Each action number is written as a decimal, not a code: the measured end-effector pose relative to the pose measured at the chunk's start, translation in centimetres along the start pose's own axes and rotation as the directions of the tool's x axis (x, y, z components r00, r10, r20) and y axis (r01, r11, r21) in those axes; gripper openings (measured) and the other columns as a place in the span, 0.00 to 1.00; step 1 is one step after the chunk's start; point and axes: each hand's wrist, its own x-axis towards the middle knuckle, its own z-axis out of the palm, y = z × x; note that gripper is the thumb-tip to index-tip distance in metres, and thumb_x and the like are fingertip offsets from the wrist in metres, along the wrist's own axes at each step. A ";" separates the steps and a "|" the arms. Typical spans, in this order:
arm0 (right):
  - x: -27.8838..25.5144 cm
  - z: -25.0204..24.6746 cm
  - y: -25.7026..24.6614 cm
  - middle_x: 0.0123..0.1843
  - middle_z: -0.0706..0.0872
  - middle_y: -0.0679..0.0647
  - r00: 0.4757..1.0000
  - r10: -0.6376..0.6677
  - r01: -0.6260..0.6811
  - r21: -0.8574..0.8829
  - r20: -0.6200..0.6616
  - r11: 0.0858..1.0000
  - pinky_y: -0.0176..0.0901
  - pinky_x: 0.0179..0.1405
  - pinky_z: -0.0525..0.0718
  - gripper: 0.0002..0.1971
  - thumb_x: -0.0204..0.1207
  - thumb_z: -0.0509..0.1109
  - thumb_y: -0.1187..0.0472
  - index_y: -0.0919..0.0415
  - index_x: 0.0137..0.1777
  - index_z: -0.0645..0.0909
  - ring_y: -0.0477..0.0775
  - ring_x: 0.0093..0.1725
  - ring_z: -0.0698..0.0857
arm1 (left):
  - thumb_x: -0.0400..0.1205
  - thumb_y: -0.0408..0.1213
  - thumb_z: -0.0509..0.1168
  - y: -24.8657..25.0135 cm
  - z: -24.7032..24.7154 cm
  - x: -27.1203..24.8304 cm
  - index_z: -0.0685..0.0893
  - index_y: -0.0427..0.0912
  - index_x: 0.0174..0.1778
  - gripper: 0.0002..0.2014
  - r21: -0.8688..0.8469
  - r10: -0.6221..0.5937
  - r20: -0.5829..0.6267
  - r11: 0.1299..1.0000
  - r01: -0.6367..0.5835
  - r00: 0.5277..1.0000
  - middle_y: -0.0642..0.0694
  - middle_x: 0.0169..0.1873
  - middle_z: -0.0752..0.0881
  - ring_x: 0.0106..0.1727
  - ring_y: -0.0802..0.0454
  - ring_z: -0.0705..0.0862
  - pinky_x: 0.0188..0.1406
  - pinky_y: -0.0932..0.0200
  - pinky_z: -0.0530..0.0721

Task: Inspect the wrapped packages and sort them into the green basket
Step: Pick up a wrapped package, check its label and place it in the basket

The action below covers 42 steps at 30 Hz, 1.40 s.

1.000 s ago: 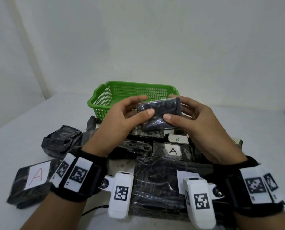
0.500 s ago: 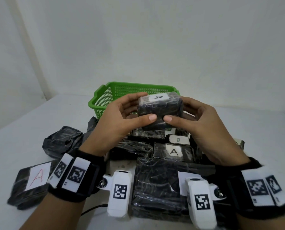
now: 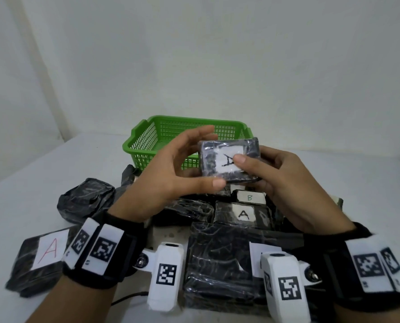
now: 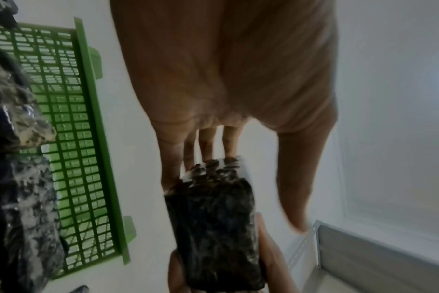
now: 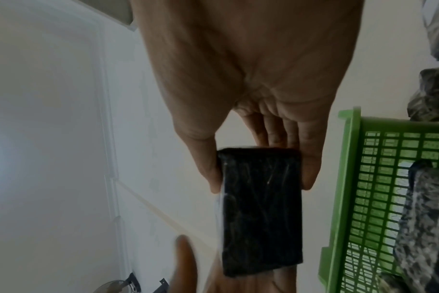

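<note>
I hold a small black wrapped package [image 3: 229, 160] in the air in front of the green basket [image 3: 147, 138]. Its white label, marked A, faces me. My right hand [image 3: 245, 162] pinches its right end, thumb on the label and fingers behind. My left hand [image 3: 211, 157] cups its left end: the fingers lie behind it, and the thumb sits just off its lower corner. The left wrist view shows those fingers touching the package [image 4: 213, 228] with the thumb apart from it. The package's dark back [image 5: 261, 210] shows in the right wrist view, beside the basket [image 5: 346, 178].
Several black wrapped packages lie on the white table [image 3: 19, 194] below my hands: one with a red A [image 3: 47, 250] at the left, a crumpled one [image 3: 87, 199], a B [image 3: 250, 197], an A [image 3: 243, 214] and a large one [image 3: 222, 259]. A white wall stands behind the basket.
The package has been turned in both hands: its label was hidden, then came up on top, and now faces me. My left thumb has come off its front.
</note>
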 end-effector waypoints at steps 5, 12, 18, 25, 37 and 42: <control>0.4 0.3 0.5 0.66 0.93 0.52 1.000 -0.005 0.003 -0.081 -0.023 0.997 0.58 0.75 0.84 0.40 0.63 0.87 0.44 0.56 0.75 0.83 0.52 0.66 0.91 | 0.74 0.39 0.77 0.4 0.5 0.0 0.86 0.44 0.70 0.26 0.074 -0.049 -0.099 0.996 0.056 0.994 0.48 0.58 0.94 0.60 0.53 0.92 0.61 0.62 0.89; 0.1 0.5 0.1 0.61 0.94 0.51 0.994 -0.037 0.025 -0.124 -0.100 0.992 0.58 0.72 0.86 0.37 0.62 0.88 0.39 0.54 0.69 0.87 0.50 0.62 0.93 | 0.73 0.38 0.77 0.5 0.7 0.0 0.87 0.44 0.69 0.26 0.085 -0.042 -0.091 0.995 0.049 0.995 0.50 0.58 0.94 0.59 0.55 0.92 0.55 0.64 0.88; -0.4 0.7 -0.6 0.62 0.93 0.50 0.987 -0.137 0.126 -0.122 -0.088 0.984 0.56 0.69 0.89 0.35 0.58 0.86 0.51 0.49 0.70 0.86 0.51 0.60 0.94 | 0.73 0.39 0.80 0.2 -0.2 0.1 0.86 0.48 0.71 0.28 0.097 -0.047 -0.097 0.994 0.056 0.994 0.48 0.63 0.92 0.65 0.49 0.90 0.68 0.43 0.86; -0.1 0.5 -0.4 0.71 0.90 0.55 0.996 -0.094 0.094 0.115 -0.006 0.989 0.54 0.72 0.86 0.29 0.76 0.76 0.51 0.58 0.76 0.83 0.57 0.70 0.89 | 0.67 0.33 0.81 -0.1 -0.1 0.2 0.87 0.41 0.64 0.27 0.107 -0.024 -0.101 0.994 0.035 0.995 0.45 0.60 0.92 0.64 0.51 0.90 0.63 0.53 0.89; 0.3 0.6 0.1 0.64 0.93 0.56 1.000 0.010 -0.012 0.098 0.019 0.995 0.53 0.71 0.87 0.37 0.65 0.88 0.59 0.65 0.74 0.82 0.57 0.67 0.91 | 0.71 0.48 0.83 -0.1 0.2 0.2 0.76 0.41 0.79 0.42 -0.006 -0.103 0.028 0.995 0.103 0.994 0.47 0.71 0.86 0.73 0.49 0.85 0.75 0.46 0.82; 0.4 0.9 0.5 0.68 0.92 0.57 1.000 0.013 -0.014 0.070 0.022 0.997 0.62 0.74 0.84 0.42 0.64 0.83 0.42 0.62 0.77 0.81 0.56 0.68 0.91 | 0.66 0.44 0.82 -0.3 0.3 0.4 0.82 0.43 0.73 0.37 0.023 -0.073 -0.081 0.997 0.076 0.994 0.48 0.63 0.91 0.67 0.52 0.89 0.71 0.52 0.85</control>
